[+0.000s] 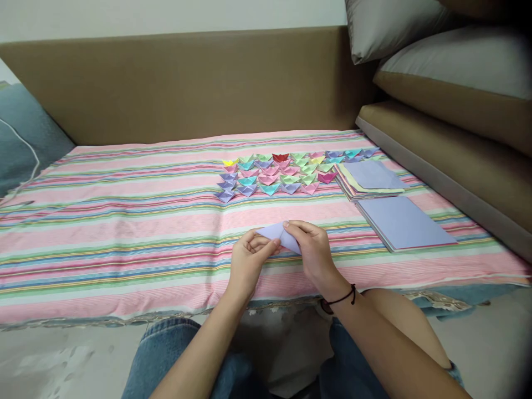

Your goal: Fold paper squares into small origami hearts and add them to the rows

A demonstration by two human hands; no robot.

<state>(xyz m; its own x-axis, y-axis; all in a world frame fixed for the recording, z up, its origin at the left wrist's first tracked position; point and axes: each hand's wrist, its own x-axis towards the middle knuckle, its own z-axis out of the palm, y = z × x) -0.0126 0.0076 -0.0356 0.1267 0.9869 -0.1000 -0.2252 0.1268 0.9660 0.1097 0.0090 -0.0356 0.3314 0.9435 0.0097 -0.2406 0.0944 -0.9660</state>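
Note:
A partly folded lavender paper is pinched between both my hands, just above the striped cloth near its front edge. My left hand grips its left end with curled fingers. My right hand holds its right part, thumb and fingers pressed on the fold. Beyond them, several small folded paper boats in pink, blue, green, purple, yellow and red lie in rows on the cloth.
A pink striped cloth covers the low surface. Two stacks of coloured paper sheets, a near one and a far one, lie at the right. Brown cushions and grey pillows rise at right. My knees in jeans are below.

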